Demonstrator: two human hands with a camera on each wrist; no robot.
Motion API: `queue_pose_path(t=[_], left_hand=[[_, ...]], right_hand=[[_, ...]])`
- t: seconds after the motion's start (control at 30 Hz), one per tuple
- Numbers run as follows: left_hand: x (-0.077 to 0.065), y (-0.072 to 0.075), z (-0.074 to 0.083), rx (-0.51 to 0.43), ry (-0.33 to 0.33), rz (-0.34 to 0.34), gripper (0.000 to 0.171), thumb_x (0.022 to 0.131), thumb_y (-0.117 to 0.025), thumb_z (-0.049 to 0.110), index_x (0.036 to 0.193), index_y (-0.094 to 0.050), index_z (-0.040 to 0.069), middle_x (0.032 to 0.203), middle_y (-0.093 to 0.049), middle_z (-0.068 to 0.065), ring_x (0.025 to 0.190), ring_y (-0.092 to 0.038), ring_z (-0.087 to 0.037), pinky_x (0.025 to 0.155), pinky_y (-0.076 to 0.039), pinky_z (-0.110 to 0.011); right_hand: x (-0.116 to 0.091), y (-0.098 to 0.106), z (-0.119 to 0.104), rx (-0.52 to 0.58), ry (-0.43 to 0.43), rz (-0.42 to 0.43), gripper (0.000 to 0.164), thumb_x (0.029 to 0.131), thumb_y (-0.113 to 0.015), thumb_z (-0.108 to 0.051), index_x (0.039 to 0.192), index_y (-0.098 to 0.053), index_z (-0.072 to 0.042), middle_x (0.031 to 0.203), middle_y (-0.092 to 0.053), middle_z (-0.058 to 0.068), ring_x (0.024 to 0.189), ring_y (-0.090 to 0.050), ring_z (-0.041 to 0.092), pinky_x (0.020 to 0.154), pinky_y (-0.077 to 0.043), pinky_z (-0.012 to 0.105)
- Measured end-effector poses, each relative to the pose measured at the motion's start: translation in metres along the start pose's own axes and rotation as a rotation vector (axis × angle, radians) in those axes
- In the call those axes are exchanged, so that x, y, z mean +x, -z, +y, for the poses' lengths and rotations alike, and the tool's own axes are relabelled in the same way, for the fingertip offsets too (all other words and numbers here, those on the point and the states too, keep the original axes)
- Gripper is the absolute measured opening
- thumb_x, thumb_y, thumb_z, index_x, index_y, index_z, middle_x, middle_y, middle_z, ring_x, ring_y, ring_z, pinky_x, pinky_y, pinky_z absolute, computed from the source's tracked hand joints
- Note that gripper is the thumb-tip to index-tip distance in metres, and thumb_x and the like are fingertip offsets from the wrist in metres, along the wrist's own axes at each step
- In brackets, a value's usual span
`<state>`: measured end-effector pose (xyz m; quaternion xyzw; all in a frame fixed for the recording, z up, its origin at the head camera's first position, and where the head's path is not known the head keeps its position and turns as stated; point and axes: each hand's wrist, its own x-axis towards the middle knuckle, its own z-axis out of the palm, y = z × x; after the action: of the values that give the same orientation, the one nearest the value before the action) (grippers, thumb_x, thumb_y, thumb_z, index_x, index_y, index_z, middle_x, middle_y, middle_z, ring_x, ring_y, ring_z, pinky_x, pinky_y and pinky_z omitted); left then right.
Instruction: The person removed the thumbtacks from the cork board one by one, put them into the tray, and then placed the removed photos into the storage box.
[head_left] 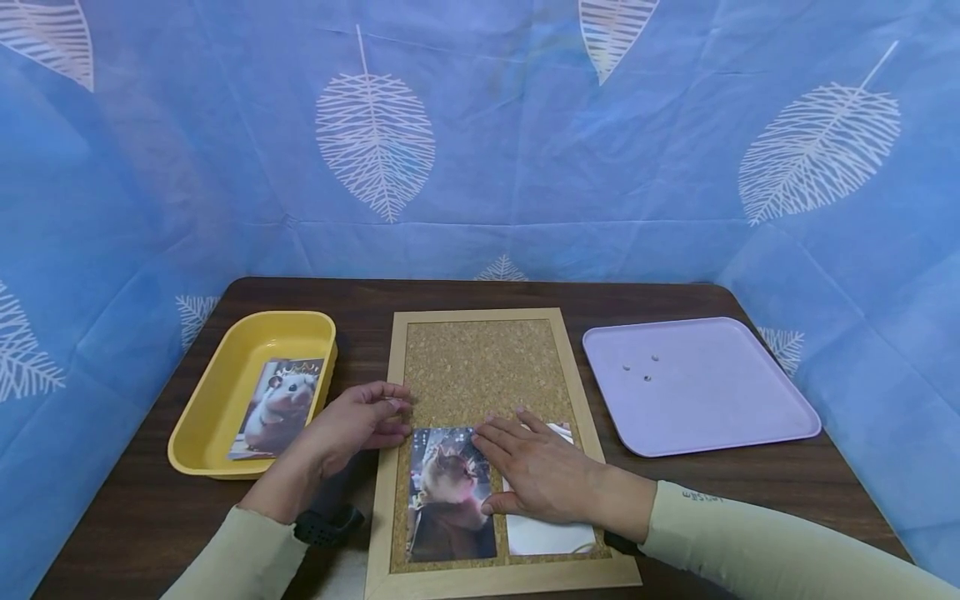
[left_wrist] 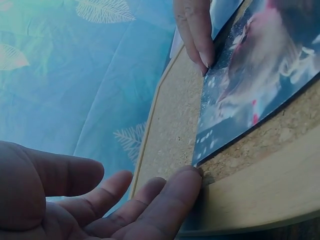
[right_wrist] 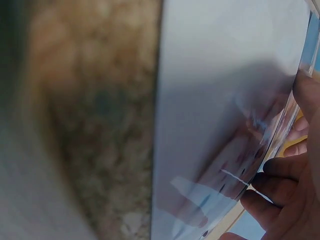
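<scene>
Lying flat with fingers extended and grasping nothing, the right hand (head_left: 536, 471) covers part of a mostly white glossy print (head_left: 543, 533), its thumb and index fingertips at the right edge of a dark animal photo (head_left: 453, 521). That photo lies between the hands, on the lower left of a cork board (head_left: 480, 367). Loosely bent and clasping nothing, the left hand (head_left: 356, 425) reaches over the board's wooden frame (head_left: 381, 508), one fingertip at the photo's upper left corner. Left of the board, a yellow tray (head_left: 213, 408) holds a print of a whitish rodent (head_left: 281, 417); to its right, a lilac tray (head_left: 720, 383) carries three tiny pieces (head_left: 647, 378), too small to identify. The board and both trays rest on a dark wood-grain tabletop (head_left: 360, 333).
</scene>
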<state>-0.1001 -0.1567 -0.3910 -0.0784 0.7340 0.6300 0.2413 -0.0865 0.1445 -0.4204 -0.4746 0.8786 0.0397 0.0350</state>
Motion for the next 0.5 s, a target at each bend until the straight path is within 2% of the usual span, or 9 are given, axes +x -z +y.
queue_pose_path(t=[0.3,0.5], left_hand=[[0.0038,-0.0003,-0.0035,-0.038,0.011,-0.011,0.034,0.113,-0.045,0.01,0.142,-0.057,-0.002,0.14,-0.059,-0.022,0.102,-0.072,-0.024,0.093,-0.063,-0.039],[0.0064,-0.004,-0.0066,-0.086,-0.015,-0.021,0.035,0.113,-0.044,0.01,0.143,-0.055,-0.005,0.131,-0.058,-0.021,0.1,-0.067,-0.022,0.091,-0.063,-0.036]], right_hand=[[-0.0002,-0.0005,0.0004,-0.002,0.003,0.013,0.084,0.104,-0.044,-0.07,0.159,-0.046,-0.006,0.164,-0.047,0.01,0.154,-0.041,0.028,0.125,-0.034,0.057],[-0.0002,-0.0002,0.0002,0.007,0.002,0.012,0.084,0.104,-0.045,-0.069,0.159,-0.046,-0.006,0.164,-0.047,0.01,0.154,-0.041,0.028,0.125,-0.034,0.057]])
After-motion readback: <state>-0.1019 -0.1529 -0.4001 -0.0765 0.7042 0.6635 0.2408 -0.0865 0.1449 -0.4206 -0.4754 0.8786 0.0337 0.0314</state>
